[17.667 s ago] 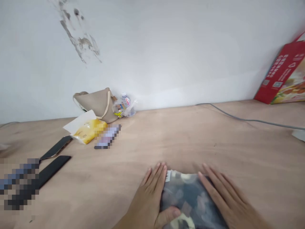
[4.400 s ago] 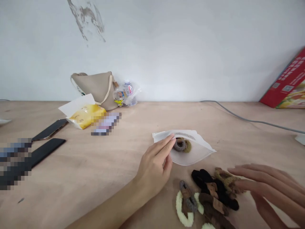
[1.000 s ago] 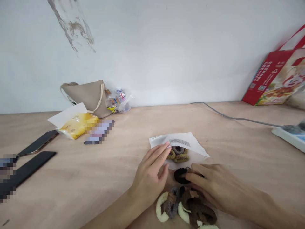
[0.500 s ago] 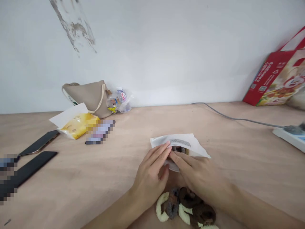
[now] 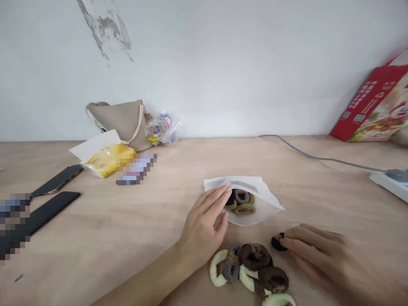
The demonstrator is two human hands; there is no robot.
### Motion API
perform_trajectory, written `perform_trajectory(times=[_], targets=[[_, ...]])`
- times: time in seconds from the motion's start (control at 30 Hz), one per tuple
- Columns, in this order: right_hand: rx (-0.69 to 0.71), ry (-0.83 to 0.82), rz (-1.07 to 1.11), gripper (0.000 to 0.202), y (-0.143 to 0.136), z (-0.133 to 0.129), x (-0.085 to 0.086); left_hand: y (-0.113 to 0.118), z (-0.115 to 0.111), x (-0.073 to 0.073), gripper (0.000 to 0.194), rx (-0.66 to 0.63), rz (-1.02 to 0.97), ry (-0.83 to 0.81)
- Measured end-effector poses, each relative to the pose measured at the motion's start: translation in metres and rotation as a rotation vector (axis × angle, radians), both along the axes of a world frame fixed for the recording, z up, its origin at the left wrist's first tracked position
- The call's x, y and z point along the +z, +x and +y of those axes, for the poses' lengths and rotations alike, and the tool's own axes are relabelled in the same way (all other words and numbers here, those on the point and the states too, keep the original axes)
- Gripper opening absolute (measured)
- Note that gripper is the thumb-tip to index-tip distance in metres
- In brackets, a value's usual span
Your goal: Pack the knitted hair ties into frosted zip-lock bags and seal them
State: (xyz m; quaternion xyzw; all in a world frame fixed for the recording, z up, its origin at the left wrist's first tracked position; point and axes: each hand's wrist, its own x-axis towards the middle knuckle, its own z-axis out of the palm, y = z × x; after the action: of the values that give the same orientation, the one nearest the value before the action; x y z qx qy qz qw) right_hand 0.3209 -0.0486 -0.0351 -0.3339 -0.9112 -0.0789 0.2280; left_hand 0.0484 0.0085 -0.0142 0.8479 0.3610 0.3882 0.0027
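Observation:
A white translucent pouch (image 5: 270, 197) lies with its mouth open toward me. Inside it are several fuzzy hair ties (image 5: 245, 208) in olive, grey and black. My left hand (image 5: 205, 221) grips the left side of this pouch, fingers over the top and thumb by the lower edge. To the right of the pouch, just above the table, my right hand (image 5: 318, 255) pinches a black hair tie (image 5: 278, 242) at its fingertips. Between my forearms sits a loose pile of dark brown (image 5: 255, 256), grey (image 5: 232, 263) and cream hair ties (image 5: 217, 268).
Phones (image 5: 57, 180) and a yellow tissue pack (image 5: 110, 160) lie at the left. A beige bag (image 5: 123, 121) and a bottle in clear plastic (image 5: 165, 123) stand against the wall. On the right are a grey cable (image 5: 318, 158), a power strip (image 5: 389, 185) and a red box (image 5: 360, 106).
My right hand has left the pouch mouth and moved right and toward me, now with the black hair tie in its fingers. The left hand stays at the pouch.

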Motion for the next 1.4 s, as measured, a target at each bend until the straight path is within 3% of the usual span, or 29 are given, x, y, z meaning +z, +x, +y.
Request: perform_trajectory(times=[0.17, 0.33, 0.4, 0.53, 0.6, 0.73, 0.87, 1.0, 1.07, 1.13, 1.23, 1.4], targets=[[0.045, 0.255, 0.026, 0.027, -0.032, 0.014, 0.023, -0.001, 0.001, 0.000, 0.046, -0.016, 0.010, 0.014], [-0.201, 0.380, -0.050, 0.028, -0.040, 0.034, 0.020, -0.002, 0.000, 0.000, 0.049, -0.021, 0.010, 0.005], [-0.151, 0.291, -0.011, 0.024, -0.037, 0.028, 0.014, -0.002, 0.000, 0.000, 0.049, -0.031, 0.013, -0.005], [0.034, -0.083, 0.157, 0.021, -0.041, 0.002, 0.013, 0.000, 0.000, 0.001, 0.048, -0.029, 0.002, -0.018], [0.052, -0.233, 0.207, 0.023, -0.048, -0.006, 0.014, 0.000, -0.001, 0.001, 0.049, -0.029, 0.001, -0.019], [-0.022, -0.382, 0.234, 0.027, -0.058, -0.002, 0.013, 0.000, -0.001, 0.001, 0.048, -0.021, 0.008, -0.012], [-0.116, -0.444, 0.296, 0.014, -0.063, 0.002, 0.007, -0.001, 0.000, 0.000, 0.046, -0.008, 0.026, 0.002], [-0.197, -0.499, 0.456, 0.015, -0.067, 0.005, 0.010, -0.001, 0.001, -0.001, 0.045, -0.026, 0.013, 0.016], [-0.241, -0.404, 0.564, 0.015, -0.066, 0.010, 0.015, -0.001, 0.001, -0.001, 0.044, -0.031, 0.008, 0.016], [-0.251, -0.186, 0.590, 0.013, -0.062, 0.018, 0.020, -0.001, 0.001, -0.001, 0.045, -0.036, 0.009, 0.016], [-0.162, 0.069, 0.433, 0.024, -0.051, 0.024, 0.019, -0.001, 0.000, 0.000, 0.046, -0.034, 0.006, 0.018], [0.038, 0.061, 0.243, 0.026, -0.048, 0.019, 0.014, -0.001, -0.001, 0.001, 0.046, -0.037, 0.001, -0.003]])
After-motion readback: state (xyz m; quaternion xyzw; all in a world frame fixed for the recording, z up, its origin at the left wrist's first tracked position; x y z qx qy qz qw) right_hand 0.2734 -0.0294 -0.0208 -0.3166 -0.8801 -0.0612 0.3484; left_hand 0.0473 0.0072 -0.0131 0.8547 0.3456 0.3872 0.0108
